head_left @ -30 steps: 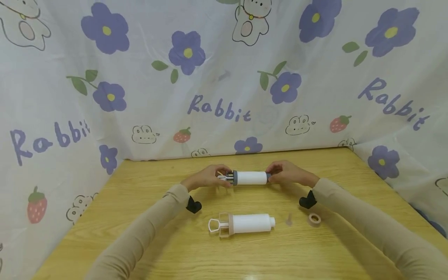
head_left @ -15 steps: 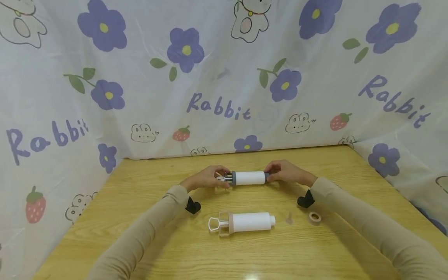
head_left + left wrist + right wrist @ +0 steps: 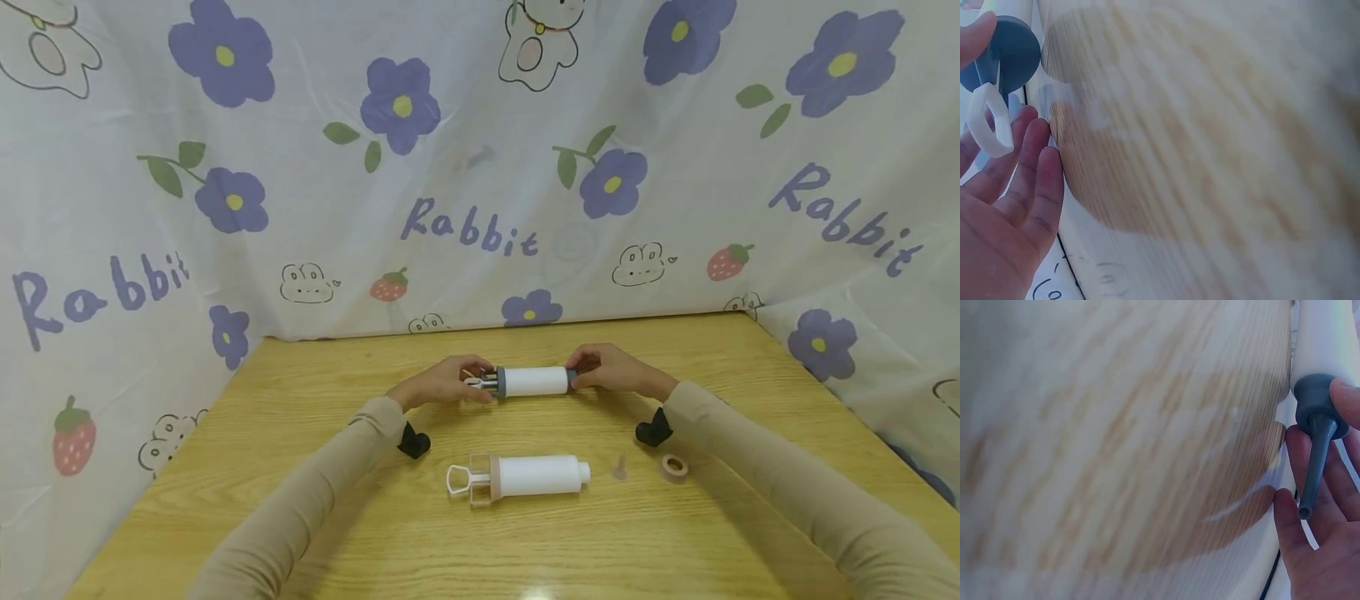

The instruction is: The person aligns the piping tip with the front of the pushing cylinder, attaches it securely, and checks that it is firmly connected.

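While both hands sit at opposite ends of the grey-capped syringe [image 3: 534, 381], we find almost nothing altered over the last second: hands and tool lie where they were, and only the head view has shifted slightly. The left hand [image 3: 442, 384] holds the plunger end, its fingers curled by the white ring handle [image 3: 991, 122], with a fingertip on the blue-grey end cap [image 3: 1010, 53] in the wrist view. The right hand [image 3: 611, 372] holds the other end, its fingers loosely cupped about the grey nozzle [image 3: 1316, 447]. The tool lies level between the two hands, at or just above the wooden table [image 3: 315, 392]; we cannot tell whether it rests there. Nearer the person than both hands lies a second syringe [image 3: 525, 477] with a pinkish collar, untouched. Beside it, below the right wrist, lie a small clear tip [image 3: 619, 471] and a pinkish ring [image 3: 674, 467]. We judge the grip settled and the work on this tool not visibly advanced.
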`<state>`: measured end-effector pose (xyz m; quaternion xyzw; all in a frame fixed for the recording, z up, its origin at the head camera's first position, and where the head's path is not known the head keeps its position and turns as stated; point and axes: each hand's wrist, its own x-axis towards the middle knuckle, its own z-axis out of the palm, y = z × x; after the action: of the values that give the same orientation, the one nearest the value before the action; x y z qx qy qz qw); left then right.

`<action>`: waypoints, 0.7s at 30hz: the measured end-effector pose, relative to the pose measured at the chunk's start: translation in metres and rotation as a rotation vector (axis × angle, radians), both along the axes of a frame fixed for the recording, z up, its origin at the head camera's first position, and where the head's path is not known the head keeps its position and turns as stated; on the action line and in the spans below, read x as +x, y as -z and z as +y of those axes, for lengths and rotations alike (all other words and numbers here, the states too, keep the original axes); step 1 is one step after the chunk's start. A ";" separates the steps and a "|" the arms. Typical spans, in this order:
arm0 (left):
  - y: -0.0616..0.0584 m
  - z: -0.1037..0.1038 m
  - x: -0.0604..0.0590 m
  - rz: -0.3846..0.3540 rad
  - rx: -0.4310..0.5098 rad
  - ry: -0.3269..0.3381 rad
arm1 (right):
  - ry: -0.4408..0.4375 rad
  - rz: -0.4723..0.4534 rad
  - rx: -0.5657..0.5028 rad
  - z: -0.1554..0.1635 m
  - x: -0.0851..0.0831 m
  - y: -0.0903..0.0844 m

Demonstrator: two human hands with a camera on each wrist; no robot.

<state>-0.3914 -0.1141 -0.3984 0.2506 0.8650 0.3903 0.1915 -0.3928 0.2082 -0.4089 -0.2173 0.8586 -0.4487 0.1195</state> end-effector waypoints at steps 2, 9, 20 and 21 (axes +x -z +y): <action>0.000 0.000 0.000 -0.001 0.002 -0.001 | -0.004 -0.001 -0.002 0.000 0.001 -0.001; 0.000 -0.001 0.000 0.010 -0.025 -0.003 | -0.047 0.016 -0.015 -0.001 0.006 -0.004; -0.003 -0.010 0.000 0.029 -0.014 -0.053 | 0.037 0.074 0.033 0.016 0.008 -0.006; -0.004 -0.012 -0.001 0.031 -0.007 -0.059 | 0.036 0.083 0.031 0.019 0.011 -0.009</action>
<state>-0.3920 -0.1259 -0.3942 0.2303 0.8762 0.3889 0.1675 -0.3820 0.2274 -0.4004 -0.2182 0.8734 -0.4280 0.0792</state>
